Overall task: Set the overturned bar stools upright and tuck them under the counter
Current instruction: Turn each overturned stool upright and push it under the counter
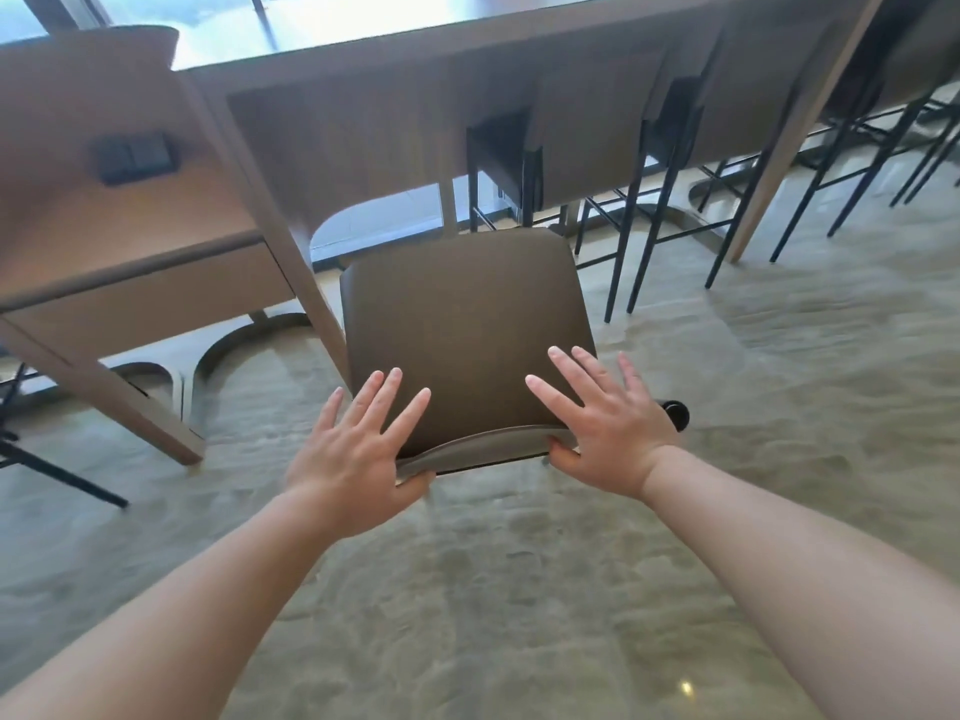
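Stool seat, brown and padded, sits upright at the centre of your view, its far edge at 12 o'clock reaching just under the wooden tabletop. Your left hand rests at the seat's near-left corner, about 7 o'clock, fingers spread straight across the cushion and thumb hooked under the near rim. Your right hand mirrors it at the near-right corner, about 5 o'clock, fingers fanned flat on top, thumb tucked beneath the edge. Toward 1 and 2 o'clock, other stools with thin black legs stand tucked beneath the same tabletop. Pale marbled floor spreads below your forearms.
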The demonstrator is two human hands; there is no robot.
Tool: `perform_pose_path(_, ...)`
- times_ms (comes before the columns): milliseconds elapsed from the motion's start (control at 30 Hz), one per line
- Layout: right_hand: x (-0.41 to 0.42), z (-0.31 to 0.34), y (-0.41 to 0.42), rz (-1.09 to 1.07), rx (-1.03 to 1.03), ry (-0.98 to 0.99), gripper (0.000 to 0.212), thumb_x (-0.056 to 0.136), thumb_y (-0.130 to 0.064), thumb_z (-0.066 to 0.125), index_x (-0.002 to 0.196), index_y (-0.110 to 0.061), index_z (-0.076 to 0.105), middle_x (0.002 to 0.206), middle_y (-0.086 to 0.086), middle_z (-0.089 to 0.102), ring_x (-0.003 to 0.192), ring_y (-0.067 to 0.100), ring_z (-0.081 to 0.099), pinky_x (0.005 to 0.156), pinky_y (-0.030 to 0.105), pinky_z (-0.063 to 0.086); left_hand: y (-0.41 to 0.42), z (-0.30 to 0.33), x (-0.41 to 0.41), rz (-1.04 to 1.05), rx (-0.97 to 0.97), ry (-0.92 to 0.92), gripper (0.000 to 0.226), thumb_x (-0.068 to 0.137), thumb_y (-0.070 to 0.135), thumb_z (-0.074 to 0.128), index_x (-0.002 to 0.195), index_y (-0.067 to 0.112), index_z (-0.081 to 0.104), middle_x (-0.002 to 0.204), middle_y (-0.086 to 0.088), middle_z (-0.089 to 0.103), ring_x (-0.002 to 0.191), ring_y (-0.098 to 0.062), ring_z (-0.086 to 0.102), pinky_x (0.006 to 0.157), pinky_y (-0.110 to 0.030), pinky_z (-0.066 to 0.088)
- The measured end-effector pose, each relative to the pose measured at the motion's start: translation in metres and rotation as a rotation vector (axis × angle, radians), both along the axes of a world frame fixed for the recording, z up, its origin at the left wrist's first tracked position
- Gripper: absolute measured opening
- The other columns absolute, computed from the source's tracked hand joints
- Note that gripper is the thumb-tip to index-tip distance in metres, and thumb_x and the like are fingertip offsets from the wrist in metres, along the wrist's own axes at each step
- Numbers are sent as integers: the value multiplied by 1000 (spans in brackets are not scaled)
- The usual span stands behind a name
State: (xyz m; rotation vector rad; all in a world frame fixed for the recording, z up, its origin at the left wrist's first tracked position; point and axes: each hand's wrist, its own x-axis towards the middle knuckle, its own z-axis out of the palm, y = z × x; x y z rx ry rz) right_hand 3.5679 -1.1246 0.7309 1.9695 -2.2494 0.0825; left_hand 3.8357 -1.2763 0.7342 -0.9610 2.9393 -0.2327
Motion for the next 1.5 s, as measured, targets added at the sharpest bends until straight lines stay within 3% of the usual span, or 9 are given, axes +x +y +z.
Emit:
perform_pose_path(333, -42, 30, -79, 57, 14, 8, 74, 80, -51, 55, 149, -30, 38, 158, 10, 32, 143, 32, 34, 112, 63, 26, -81, 31, -41, 45, 37, -16, 90, 79, 81, 20, 141, 45, -34, 159, 4, -29, 147, -14, -28, 121, -45, -11)
perform_pose_path(533, -86, 42, -153, 112, 61, -39, 76, 85, -55, 40, 154, -35, 16, 165, 5, 9, 150, 27, 11, 117, 60, 10, -155, 53, -76, 40, 90, -78, 89, 79, 82, 22, 138, 51, -36, 160, 6, -28, 145, -10, -32, 120, -38, -14)
perform_pose_path(800, -122, 47, -224, 186, 53, -44, 77, 85, -56, 36, 153, -35, 6, 165, 4, 1, 151, 27, 4, 117, 61, 8, -222, 65, -108, 55, 91, -98, 90, 79, 80, 26, 143, 51, -31, 162, 8, -25, 145, -6, -30, 121, -36, -13)
perform_pose_path(1200, -150, 52, -278, 208, 39, 5, 78, 82, -55, 45, 152, -28, 25, 162, 9, 22, 147, 30, 24, 114, 62, 23, -257, 64, -126, 103, 132, -45, 91, 79, 83, 24, 143, 50, -32, 160, 10, -27, 143, -4, -32, 120, -36, -14)
perform_pose_path(1500, -167, 58, -332, 245, 115, -83, 83, 81, -64, 35, 153, -39, 0, 165, -2, -8, 151, 19, -10, 117, 51, -5, -286, 67, -132, 174, 203, -29, 89, 78, 86, 22, 137, 54, -37, 160, 10, -28, 145, -7, -30, 119, -38, -14)
